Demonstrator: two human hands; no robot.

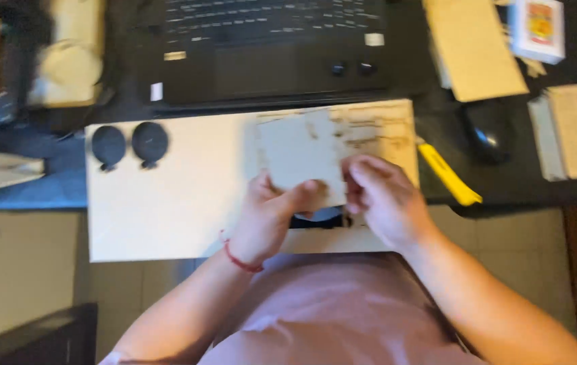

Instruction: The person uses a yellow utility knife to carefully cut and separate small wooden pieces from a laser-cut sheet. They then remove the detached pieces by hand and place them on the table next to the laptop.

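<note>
Both hands grip a thin pale sheet (300, 157) above the large cream board (167, 196) on the dark tabletop (505, 182): left hand (269, 215) pinches its lower edge, right hand (382, 199) closes on its right side. Sheet appears cut with small shapes; blur hides how many are out. Two dark round pieces (130, 144) lie apart on the board's left, yellow tool (448, 174) untouched at right.

Home desk workspace, laptop (271, 47), mouse (488, 138), tiled floor (18, 270)
</note>
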